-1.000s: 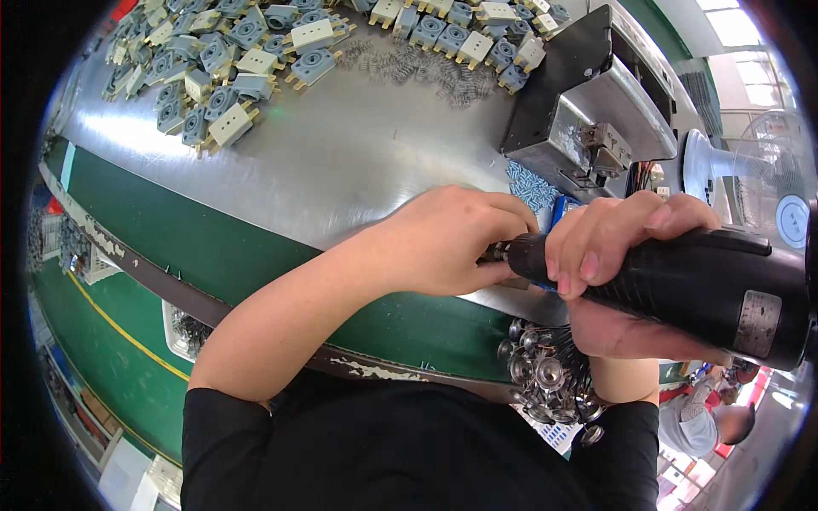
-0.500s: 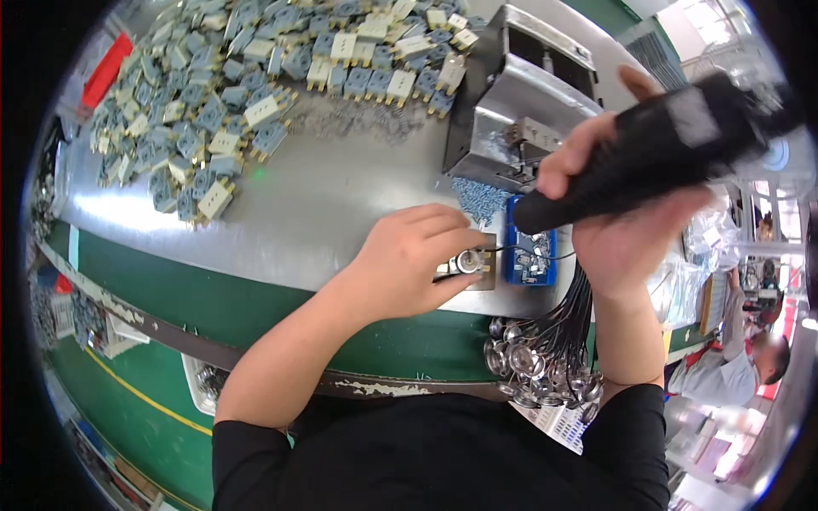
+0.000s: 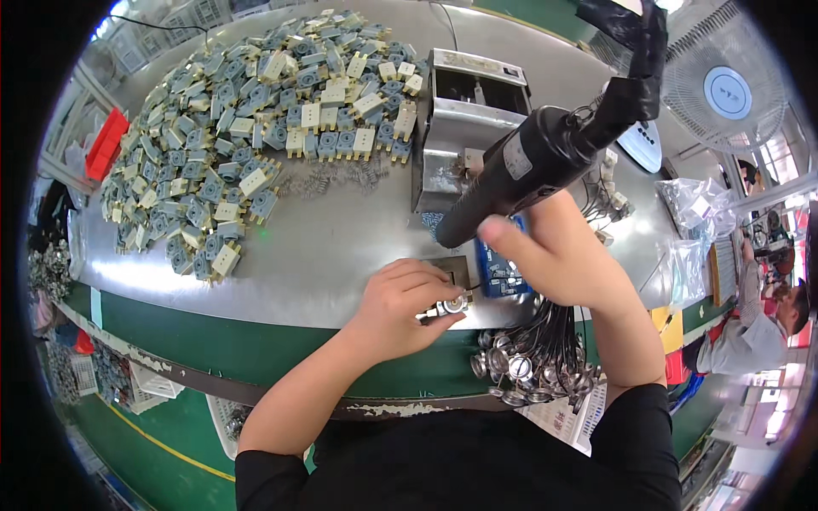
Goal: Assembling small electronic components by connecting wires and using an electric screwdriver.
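My left hand [image 3: 402, 308] is closed at the bench's front edge, pinching a small part with a round metal cap [image 3: 455, 303] and a black wire. Just beyond it lies a small metal plate [image 3: 457, 268]. A black electric screwdriver [image 3: 520, 166] slants over the bench, its lower end above and beyond my left hand. My right hand [image 3: 554, 251] reaches round it from the right. The thumb lies along its edge, while most of the fingers are hidden behind the tool. Beside the plate sits a blue tray [image 3: 504, 283] of small metal parts.
Grey and cream plug-like blocks [image 3: 256, 128] cover the far left, with loose springs [image 3: 336, 177] nearby. A metal fixture [image 3: 439, 140] stands beyond small blue screws [image 3: 430, 223]. Wired round metal caps [image 3: 532, 370] hang at the front edge. A fan [image 3: 724, 94] stands far right.
The screwdriver and my right hand have moved left, and the tool stands more upright. My left hand still pinches the capped part. The whole view has shifted.
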Demonstrator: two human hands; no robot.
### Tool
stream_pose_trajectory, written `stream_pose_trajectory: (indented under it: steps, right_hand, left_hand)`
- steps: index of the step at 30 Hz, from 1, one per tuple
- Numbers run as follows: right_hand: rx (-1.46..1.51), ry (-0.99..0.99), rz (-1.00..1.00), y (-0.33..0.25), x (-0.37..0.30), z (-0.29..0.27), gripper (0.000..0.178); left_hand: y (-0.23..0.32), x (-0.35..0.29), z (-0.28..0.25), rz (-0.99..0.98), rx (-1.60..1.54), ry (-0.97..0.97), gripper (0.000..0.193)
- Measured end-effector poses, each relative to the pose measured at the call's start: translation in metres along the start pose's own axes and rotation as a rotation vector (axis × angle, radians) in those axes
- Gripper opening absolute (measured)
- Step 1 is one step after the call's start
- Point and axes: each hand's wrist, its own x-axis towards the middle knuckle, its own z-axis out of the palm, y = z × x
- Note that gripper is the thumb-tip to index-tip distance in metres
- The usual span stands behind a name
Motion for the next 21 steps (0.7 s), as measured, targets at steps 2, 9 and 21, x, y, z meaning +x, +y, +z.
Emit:
stream_pose_trajectory:
  steps: [2, 9, 21]
  right_hand:
    - [-0.808, -0.324, 0.164, -0.017, -0.003, -0.008, 0.053]
    - [-0.604, -0.360, -0.208, 0.021, -0.043, 0.020, 0.049]
    - [-0.744, -0.098, -0.356, 0.047, -0.053, 0.034, 0.039]
  left_hand:
    - [0.001, -0.002, -0.003, 0.007, 0.009, 0.016, 0.032]
    - [0.003, -0.004, -0.001, 0.049, 0.085, 0.225, 0.041]
    - [0.023, -0.004, -0.006, -0.026, 0.214, 0.193, 0.053]
